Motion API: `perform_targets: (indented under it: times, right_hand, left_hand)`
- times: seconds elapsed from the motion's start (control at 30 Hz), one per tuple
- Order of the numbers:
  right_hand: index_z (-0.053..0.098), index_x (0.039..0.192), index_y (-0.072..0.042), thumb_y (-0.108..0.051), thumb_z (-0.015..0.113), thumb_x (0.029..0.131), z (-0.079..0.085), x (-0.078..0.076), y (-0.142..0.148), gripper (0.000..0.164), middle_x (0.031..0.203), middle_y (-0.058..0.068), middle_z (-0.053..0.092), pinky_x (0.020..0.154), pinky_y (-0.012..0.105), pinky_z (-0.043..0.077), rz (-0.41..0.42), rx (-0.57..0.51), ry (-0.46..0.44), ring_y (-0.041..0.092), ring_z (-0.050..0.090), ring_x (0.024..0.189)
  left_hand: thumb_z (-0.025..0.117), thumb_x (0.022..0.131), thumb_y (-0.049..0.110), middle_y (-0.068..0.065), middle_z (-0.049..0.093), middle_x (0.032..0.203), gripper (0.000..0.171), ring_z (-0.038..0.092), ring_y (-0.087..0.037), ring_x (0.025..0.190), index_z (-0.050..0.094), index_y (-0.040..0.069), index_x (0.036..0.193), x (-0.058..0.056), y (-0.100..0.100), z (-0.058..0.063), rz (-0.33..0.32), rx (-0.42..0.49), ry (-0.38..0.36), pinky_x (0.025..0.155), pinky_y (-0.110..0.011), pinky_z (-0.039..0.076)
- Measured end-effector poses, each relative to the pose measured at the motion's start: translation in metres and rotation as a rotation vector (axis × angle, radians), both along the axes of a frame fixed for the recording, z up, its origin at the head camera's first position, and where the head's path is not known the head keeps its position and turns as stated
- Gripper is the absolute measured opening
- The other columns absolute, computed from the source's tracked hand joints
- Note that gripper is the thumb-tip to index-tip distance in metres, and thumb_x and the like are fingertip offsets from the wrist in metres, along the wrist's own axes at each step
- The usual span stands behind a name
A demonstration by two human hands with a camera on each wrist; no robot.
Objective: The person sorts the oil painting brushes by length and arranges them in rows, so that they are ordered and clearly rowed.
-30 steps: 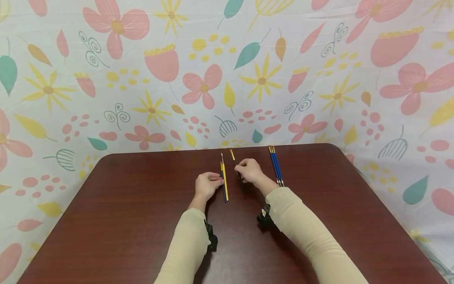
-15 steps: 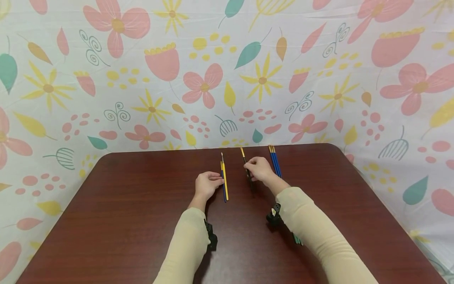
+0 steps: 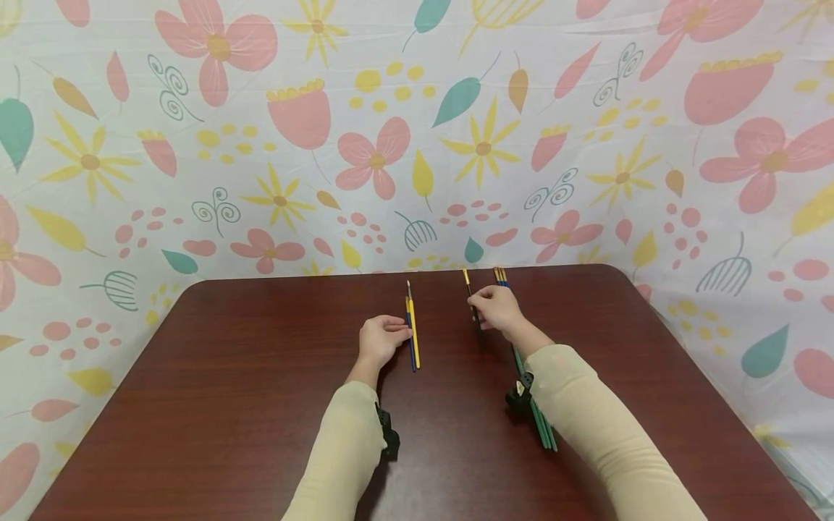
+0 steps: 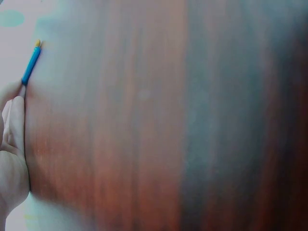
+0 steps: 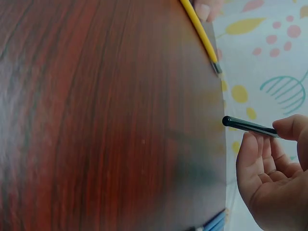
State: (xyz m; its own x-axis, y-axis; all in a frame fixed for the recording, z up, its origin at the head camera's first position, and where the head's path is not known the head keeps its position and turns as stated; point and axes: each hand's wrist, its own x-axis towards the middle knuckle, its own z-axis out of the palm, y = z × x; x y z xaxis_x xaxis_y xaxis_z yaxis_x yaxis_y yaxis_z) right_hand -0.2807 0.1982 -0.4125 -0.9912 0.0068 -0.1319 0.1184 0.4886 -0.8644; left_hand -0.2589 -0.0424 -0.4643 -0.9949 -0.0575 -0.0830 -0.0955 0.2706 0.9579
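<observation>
In the head view my left hand (image 3: 381, 340) rests at the middle of the table, thumb and fingers pinching a blue paintbrush (image 3: 413, 354). Against that brush lies a yellow paintbrush (image 3: 415, 336), also seen in the right wrist view. The left wrist view shows the blue brush's yellow tip beyond the fingers. To the right, my right hand (image 3: 498, 307) pinches a slim black paintbrush (image 3: 469, 286) with a golden top. Its black handle end (image 5: 248, 125) sticks out of the fingers in the right wrist view, raised off the table.
Blue paintbrushes (image 3: 501, 276) lie side by side just beyond the right hand, partly hidden by it. Green-handled paintbrushes (image 3: 544, 427) continue toward the front, partly under the right forearm. The brown table (image 3: 228, 398) ends at a flower-patterned cloth (image 3: 260, 145).
My right hand has moved right with the black paintbrush, from near the yellow brush to beside the blue ones. The green handles have come into view. My left hand has stayed put.
</observation>
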Motion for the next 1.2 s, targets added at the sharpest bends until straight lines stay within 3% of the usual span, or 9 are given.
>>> perform_targets:
  times: [0.47,0.83,1.03,1.2]
  right_hand:
    - [0.058,0.12,0.003,-0.024,0.053,0.095,0.003,-0.011,0.027,0.037,0.096,0.013,0.059,0.066,0.034,0.058,-0.057,0.026,0.013,0.017,0.06,0.074]
    - [0.06,0.119,0.004,-0.024,0.055,0.095,-0.001,-0.023,0.048,0.037,0.083,0.009,0.06,0.062,0.03,0.057,-0.134,0.035,0.027,0.014,0.059,0.067]
    - [0.061,0.119,0.003,-0.025,0.055,0.095,-0.006,-0.029,0.059,0.038,0.083,0.013,0.063,0.061,0.03,0.056,-0.174,0.053,0.033,0.014,0.059,0.065]
    - [0.063,0.117,0.004,-0.025,0.056,0.094,-0.012,-0.035,0.068,0.038,0.075,0.008,0.063,0.057,0.027,0.055,-0.211,0.052,0.015,0.011,0.059,0.058]
  left_hand:
    - [0.077,0.079,0.013,-0.011,0.074,0.094,0.024,0.071,-0.017,0.082,0.07,0.004,0.099,0.0,-0.001,-0.001,0.009,0.008,-0.001,0.071,-0.03,0.058]
    - [0.077,0.078,0.014,-0.01,0.074,0.095,0.024,0.071,-0.018,0.083,0.07,0.004,0.099,-0.001,-0.002,0.0,0.007,0.006,-0.009,0.071,-0.03,0.058]
    - [0.077,0.079,0.013,-0.011,0.073,0.097,0.025,0.071,-0.019,0.085,0.07,0.004,0.101,-0.002,-0.002,-0.001,-0.001,-0.003,-0.003,0.071,-0.029,0.058]
    - [0.077,0.078,0.012,-0.011,0.073,0.097,0.025,0.071,-0.019,0.085,0.07,0.004,0.101,-0.002,-0.001,-0.001,-0.008,0.007,-0.005,0.071,-0.029,0.058]
